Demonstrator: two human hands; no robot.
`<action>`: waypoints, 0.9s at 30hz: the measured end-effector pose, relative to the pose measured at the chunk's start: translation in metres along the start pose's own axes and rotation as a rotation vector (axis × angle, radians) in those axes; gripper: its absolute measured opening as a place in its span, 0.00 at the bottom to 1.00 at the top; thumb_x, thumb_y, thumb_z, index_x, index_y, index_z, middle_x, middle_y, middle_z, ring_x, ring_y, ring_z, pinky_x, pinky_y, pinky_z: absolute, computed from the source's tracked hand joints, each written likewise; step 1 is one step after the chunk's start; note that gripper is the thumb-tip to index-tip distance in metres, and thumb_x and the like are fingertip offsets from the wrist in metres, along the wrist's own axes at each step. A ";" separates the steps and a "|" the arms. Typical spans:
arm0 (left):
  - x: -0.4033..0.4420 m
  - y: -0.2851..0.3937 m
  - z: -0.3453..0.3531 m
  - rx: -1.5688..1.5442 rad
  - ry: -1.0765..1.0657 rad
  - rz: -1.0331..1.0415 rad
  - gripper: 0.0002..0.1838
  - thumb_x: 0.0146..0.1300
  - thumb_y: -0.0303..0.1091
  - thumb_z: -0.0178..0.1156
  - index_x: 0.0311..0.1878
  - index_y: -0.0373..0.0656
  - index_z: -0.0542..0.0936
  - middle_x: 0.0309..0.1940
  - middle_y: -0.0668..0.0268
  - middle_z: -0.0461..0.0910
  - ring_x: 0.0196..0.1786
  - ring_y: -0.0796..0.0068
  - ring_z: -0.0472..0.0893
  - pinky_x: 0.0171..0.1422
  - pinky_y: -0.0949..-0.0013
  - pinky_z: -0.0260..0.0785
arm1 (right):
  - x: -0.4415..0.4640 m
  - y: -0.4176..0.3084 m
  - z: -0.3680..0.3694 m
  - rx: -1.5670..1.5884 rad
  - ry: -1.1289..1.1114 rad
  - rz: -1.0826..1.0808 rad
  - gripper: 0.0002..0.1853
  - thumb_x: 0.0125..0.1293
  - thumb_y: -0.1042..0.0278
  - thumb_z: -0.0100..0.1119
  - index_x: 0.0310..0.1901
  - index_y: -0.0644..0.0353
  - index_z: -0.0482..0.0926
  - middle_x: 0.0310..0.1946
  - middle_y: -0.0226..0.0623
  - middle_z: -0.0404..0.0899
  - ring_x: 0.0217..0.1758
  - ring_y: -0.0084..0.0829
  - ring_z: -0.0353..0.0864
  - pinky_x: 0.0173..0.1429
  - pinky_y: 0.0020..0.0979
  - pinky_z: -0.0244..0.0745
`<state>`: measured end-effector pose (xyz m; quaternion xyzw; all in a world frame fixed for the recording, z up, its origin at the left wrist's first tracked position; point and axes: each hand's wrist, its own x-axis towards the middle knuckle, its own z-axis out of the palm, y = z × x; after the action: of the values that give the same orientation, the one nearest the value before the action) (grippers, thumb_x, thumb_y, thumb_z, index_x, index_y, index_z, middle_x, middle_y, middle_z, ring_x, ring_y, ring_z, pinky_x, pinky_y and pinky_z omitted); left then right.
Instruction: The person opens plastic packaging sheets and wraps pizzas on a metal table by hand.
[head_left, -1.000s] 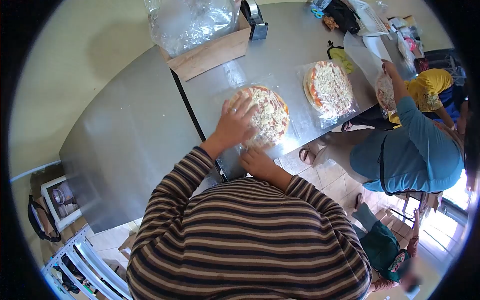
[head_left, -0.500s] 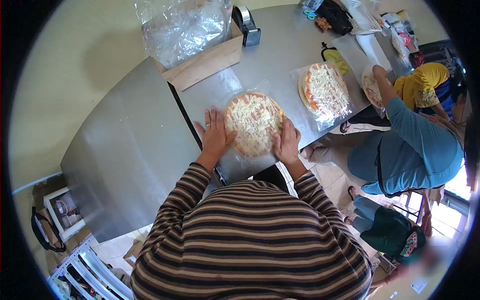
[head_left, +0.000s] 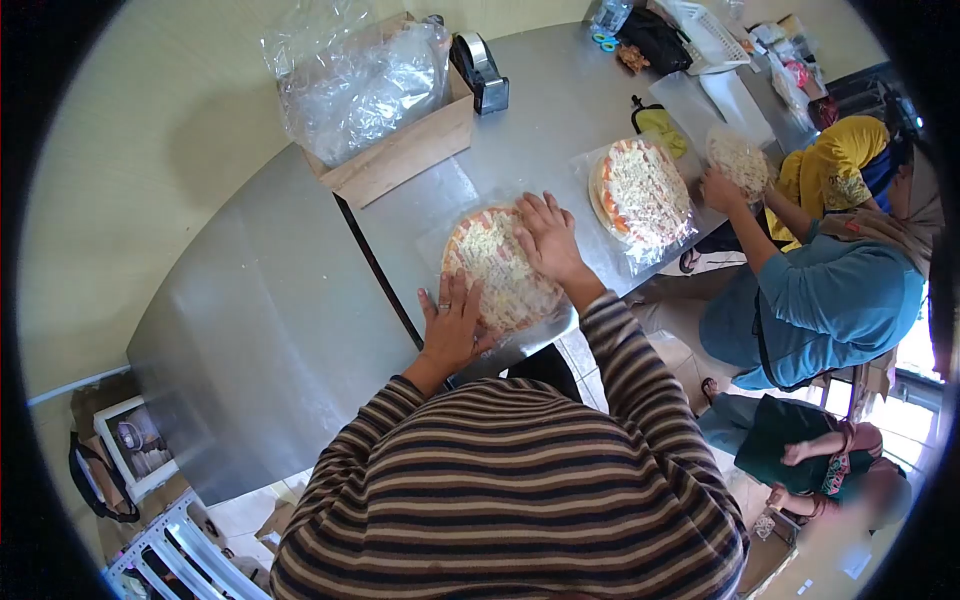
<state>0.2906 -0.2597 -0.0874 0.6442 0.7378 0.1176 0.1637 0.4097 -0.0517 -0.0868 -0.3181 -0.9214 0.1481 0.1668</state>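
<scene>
A round pizza (head_left: 497, 265) with white shredded topping lies in clear plastic wrap on the metal table (head_left: 540, 90). My left hand (head_left: 454, 325) rests on its lower left edge with the fingers spread. Across the upper right of the same pizza lies my right hand (head_left: 550, 238), fingers extended. Neither hand grips anything. To the right, a stack of wrapped pizzas (head_left: 642, 192) sits near the table's edge. Farther right, a person in a blue-green top (head_left: 835, 295) holds another pizza (head_left: 738, 165) with both hands.
A cardboard box (head_left: 405, 155) of clear plastic bags stands at the back, beside a tape dispenser (head_left: 482, 75). A yellow-green pouch (head_left: 660, 130), a white basket (head_left: 705, 38) and scissors (head_left: 604, 42) lie farther right. Another person in dark green (head_left: 790, 450) is at the lower right.
My right hand has moved from the pizza's right side up to its upper right. My left hand has slid onto the lower left edge. The neighbouring person now has both hands at their pizza.
</scene>
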 end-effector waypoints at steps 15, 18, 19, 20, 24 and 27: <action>-0.008 -0.010 0.026 -0.930 0.366 -0.679 0.39 0.50 0.37 0.63 0.61 0.28 0.56 0.52 0.46 0.66 0.53 0.60 0.71 0.55 0.65 0.65 | -0.049 0.028 -0.007 0.509 0.064 0.637 0.21 0.66 0.56 0.45 0.41 0.71 0.74 0.28 0.51 0.77 0.34 0.43 0.77 0.42 0.36 0.70; 0.011 -0.001 -0.003 -1.083 0.291 -0.852 0.37 0.53 0.34 0.61 0.61 0.26 0.55 0.46 0.51 0.71 0.47 0.68 0.73 0.50 0.70 0.67 | -0.038 0.035 -0.003 0.541 -0.090 0.770 0.24 0.67 0.52 0.43 0.42 0.70 0.75 0.27 0.51 0.77 0.34 0.41 0.78 0.43 0.35 0.70; 0.017 0.003 -0.013 -1.127 0.275 -0.871 0.37 0.53 0.34 0.60 0.61 0.25 0.55 0.45 0.51 0.71 0.46 0.69 0.73 0.49 0.71 0.67 | -0.032 0.038 -0.003 0.501 -0.160 0.812 0.25 0.66 0.51 0.44 0.44 0.70 0.74 0.32 0.50 0.78 0.37 0.40 0.76 0.45 0.33 0.69; 0.022 0.006 -0.019 -1.169 0.258 -0.889 0.37 0.54 0.34 0.60 0.61 0.24 0.54 0.45 0.52 0.72 0.44 0.70 0.73 0.48 0.72 0.67 | -0.029 0.040 -0.003 0.544 -0.187 0.823 0.25 0.66 0.50 0.44 0.44 0.69 0.74 0.34 0.49 0.78 0.38 0.39 0.76 0.46 0.33 0.69; 0.027 0.002 -0.010 -1.366 0.316 -0.915 0.35 0.55 0.33 0.59 0.60 0.23 0.55 0.43 0.54 0.73 0.41 0.71 0.74 0.45 0.74 0.68 | -0.017 0.033 -0.022 0.799 -0.290 0.893 0.26 0.65 0.49 0.46 0.45 0.69 0.74 0.40 0.43 0.76 0.43 0.33 0.72 0.49 0.30 0.67; 0.028 -0.019 0.006 -1.492 0.276 -0.862 0.29 0.55 0.32 0.59 0.56 0.24 0.63 0.38 0.58 0.75 0.36 0.74 0.75 0.38 0.75 0.68 | -0.016 0.027 -0.041 1.001 -0.352 0.903 0.25 0.65 0.50 0.47 0.45 0.69 0.73 0.38 0.40 0.76 0.42 0.29 0.71 0.48 0.30 0.67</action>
<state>0.2722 -0.2351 -0.1031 0.0137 0.6609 0.5750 0.4821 0.4528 -0.0342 -0.0634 -0.5263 -0.5332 0.6592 0.0638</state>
